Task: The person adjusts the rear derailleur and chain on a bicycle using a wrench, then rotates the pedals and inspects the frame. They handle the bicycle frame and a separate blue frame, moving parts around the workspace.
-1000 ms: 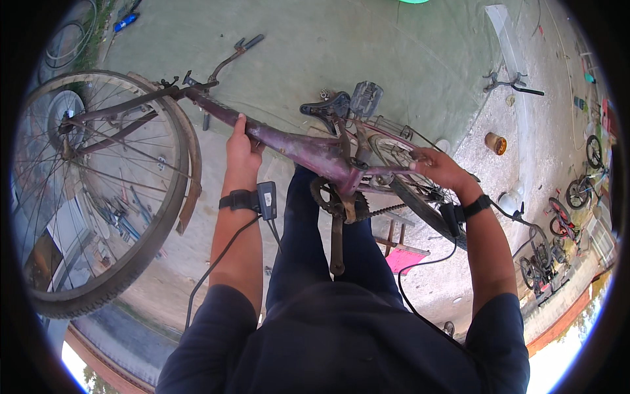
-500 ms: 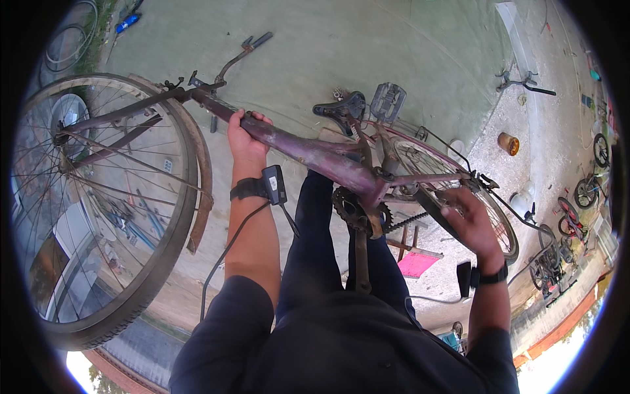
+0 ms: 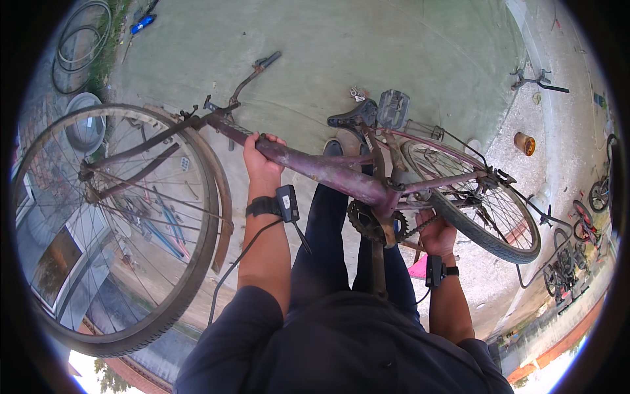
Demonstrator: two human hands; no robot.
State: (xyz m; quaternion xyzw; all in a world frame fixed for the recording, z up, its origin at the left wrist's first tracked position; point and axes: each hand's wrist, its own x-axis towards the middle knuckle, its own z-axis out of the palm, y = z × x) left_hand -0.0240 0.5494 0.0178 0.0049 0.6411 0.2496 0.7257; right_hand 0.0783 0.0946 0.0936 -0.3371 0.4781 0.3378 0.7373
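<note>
A worn purple bicycle frame (image 3: 328,172) lies tilted across in front of me, its big front wheel (image 3: 209,217) at left and its rear wheel (image 3: 482,226) at right. My left hand (image 3: 262,156) is closed round the frame's tube near the handlebar end. Palm up, my right hand (image 3: 438,234) is below the rear part of the frame, its fingers bent at the bicycle chain (image 3: 413,231) and partly hidden. The chainring (image 3: 365,220), crank (image 3: 378,269), saddle (image 3: 354,117) and a pedal (image 3: 394,109) are nearby.
A rusty tin (image 3: 524,144) and a loose handlebar (image 3: 539,81) lie at the right. Several bicycles (image 3: 581,220) stand at the far right. Beyond the front wheel are a metal basin (image 3: 85,126) and loose tyres (image 3: 82,43). A pink sheet (image 3: 418,268) is under my right wrist.
My right hand has moved left and down from beside the rear tyre to the chain, turning palm up. The bicycle appears shifted right and lower in view. My left hand keeps its hold.
</note>
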